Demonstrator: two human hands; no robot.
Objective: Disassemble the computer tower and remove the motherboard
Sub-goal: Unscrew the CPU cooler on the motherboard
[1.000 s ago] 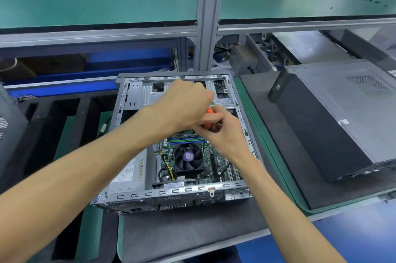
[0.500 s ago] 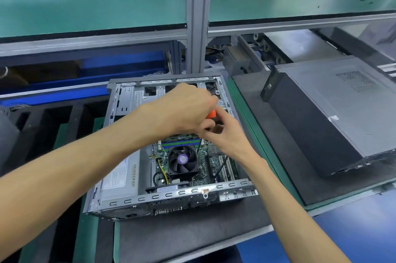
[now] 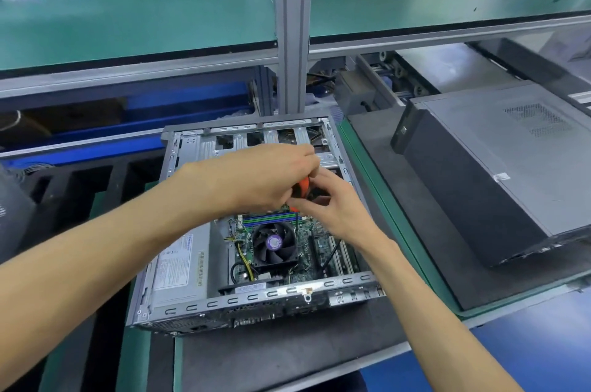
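Observation:
An open grey computer tower lies on its side on the dark mat. Inside it I see the green motherboard with a black CPU fan and a silver power supply to the left. My left hand grips the top of an orange-handled screwdriver above the board's far part. My right hand pinches the tool lower down, just beside the left hand. The screwdriver's shaft and tip are hidden behind my hands.
A closed black and grey computer case lies on the mat to the right. A grey upright post and a green shelf stand behind the tower. Black foam compartments sit to the left.
Both hands have stayed together on the screwdriver over the same part of the board. My view has shifted a little, so the tower sits slightly lower in frame.

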